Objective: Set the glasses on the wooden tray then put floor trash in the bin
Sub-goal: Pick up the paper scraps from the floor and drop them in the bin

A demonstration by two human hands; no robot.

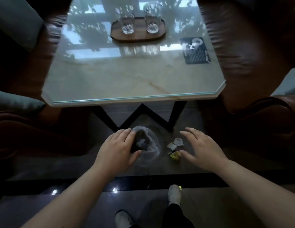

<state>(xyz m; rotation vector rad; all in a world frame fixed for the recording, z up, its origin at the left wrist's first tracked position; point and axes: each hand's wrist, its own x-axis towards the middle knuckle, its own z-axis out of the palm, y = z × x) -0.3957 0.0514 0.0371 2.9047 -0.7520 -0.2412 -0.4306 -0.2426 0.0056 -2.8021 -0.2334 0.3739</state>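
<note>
Hands: left hand (118, 148), spread, palm down, fingertips on the rim of the bag; right hand (200, 148), spread, palm down, holding nothing, thumb just beside the yellow scrap.

Pale marble-look table with a glass top and cut corners (110, 79): stands beyond the hands; trash lies on the floor in front of its black zigzag base.

Oval brown wooden tray (138, 36): far side of the table. Carries both glasses; this part of the task looks finished.

Two clear faceted drinking glasses, left (126, 20) and right (151, 18): upright on the tray, apart from each other.

Thin translucent plastic bag, crumpled, mouth open (148, 145): on the dark floor under the left hand. Probably a bin liner or trash itself; I cannot tell which. No rigid bin is in view.

Crumpled whitish paper scraps (175, 143) and a small yellow wrapper (175, 155): on the floor between bag and right hand.

Handling advice: hold the bag mouth wide with the left hand. Sweep the scraps together with the right before closing on them, since light paper scatters. Take the yellow piece first; it is nearest the thumb.
</note>
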